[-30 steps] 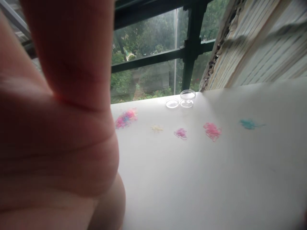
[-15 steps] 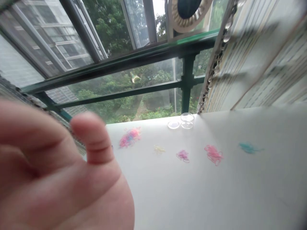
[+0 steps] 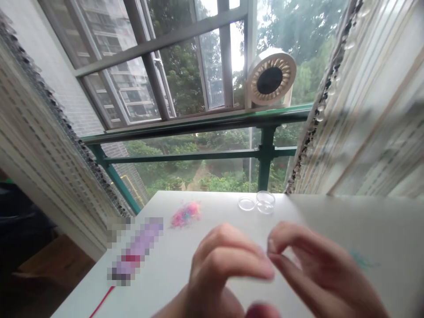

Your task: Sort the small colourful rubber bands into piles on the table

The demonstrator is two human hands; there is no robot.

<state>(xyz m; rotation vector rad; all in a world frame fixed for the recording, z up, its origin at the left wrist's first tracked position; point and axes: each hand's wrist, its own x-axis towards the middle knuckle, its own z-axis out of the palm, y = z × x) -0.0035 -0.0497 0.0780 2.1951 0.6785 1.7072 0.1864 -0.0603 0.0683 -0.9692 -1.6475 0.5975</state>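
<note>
My left hand (image 3: 221, 260) is raised over the white table, its fingers bent toward my right hand and its thumb apart below them. Nothing shows in it. Close beside those fingertips, my right hand (image 3: 318, 265) has thumb and forefinger pressed together; whatever may be in the pinch is too small to make out. Past my left hand lies a mixed pile of small coloured rubber bands (image 3: 186, 214), mostly pink with some blue. A teal bunch of rubber bands (image 3: 363, 259) shows partly beyond my right hand. The table area behind both hands is hidden.
A clear round container (image 3: 266, 203) and a clear flat lid (image 3: 247, 203) stand at the table's back edge. A pixelated purple object (image 3: 139, 249) with a red cable (image 3: 102, 302) lies left. Behind are a green railing (image 3: 185, 154), a round white fan (image 3: 271, 79) and curtains (image 3: 371, 110).
The view has tilted up and shows more window and the table's left side. The large hand at the left is gone from there; both hands now meet at the lower middle, covering several band piles.
</note>
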